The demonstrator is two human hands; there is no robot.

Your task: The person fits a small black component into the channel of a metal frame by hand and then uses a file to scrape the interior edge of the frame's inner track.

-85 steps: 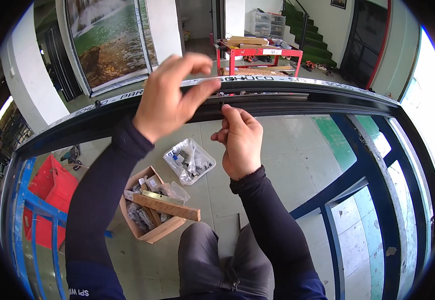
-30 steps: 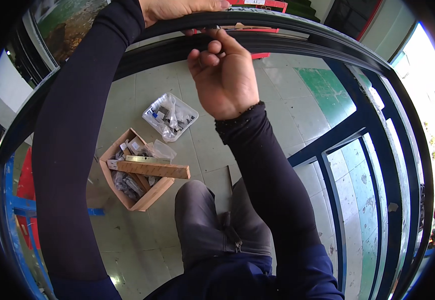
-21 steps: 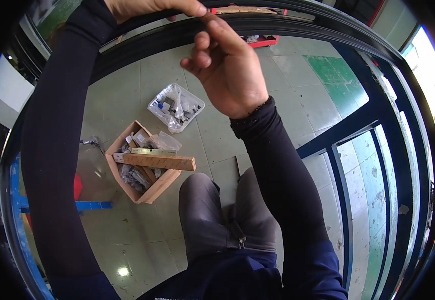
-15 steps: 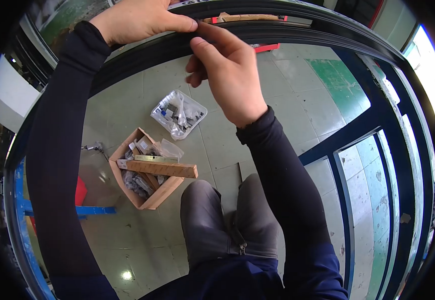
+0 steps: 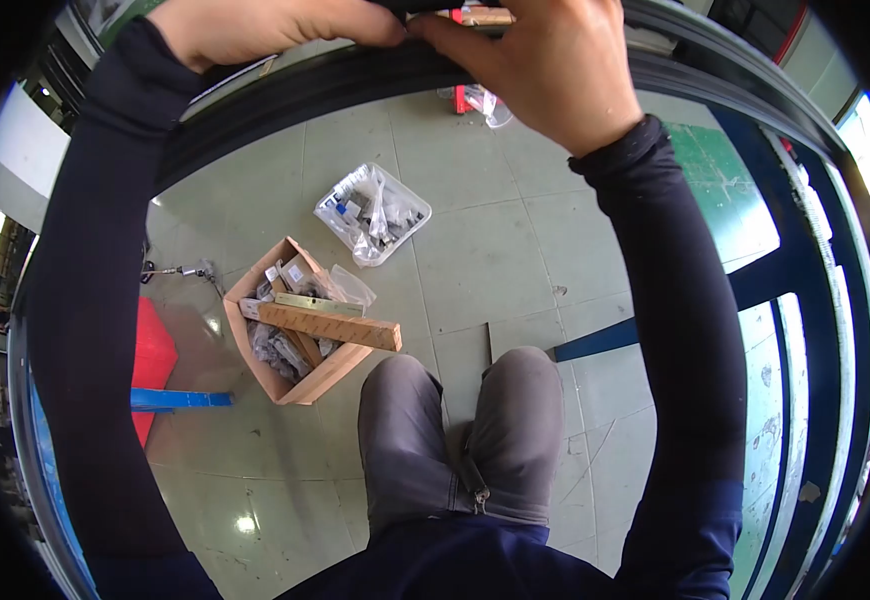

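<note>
My left hand (image 5: 280, 28) reaches across the top left, its thumb laid along the upper bar of a black frame (image 5: 355, 82). My right hand (image 5: 560, 75) comes in from the right, with its thumb pointing left. The two thumb tips meet at the bar, close beside a small dark patch at the top edge. Both hands are closed on the bar, and their other fingers are mostly hidden behind it or cut off by the top of the view.
Below on the tiled floor stand a white plastic basket (image 5: 423, 222) of bagged parts and a cardboard box (image 5: 330, 378) with a long carton (image 5: 330, 325) across it. A red object (image 5: 155, 345) and blue bar (image 5: 190, 399) lie left. Dark blue framework (image 5: 765, 270) stands right.
My right hand has moved up and to the right, its fingers going from a loose curl below the bar to behind it. My left hand has shifted slightly up. The view has tilted a little.
</note>
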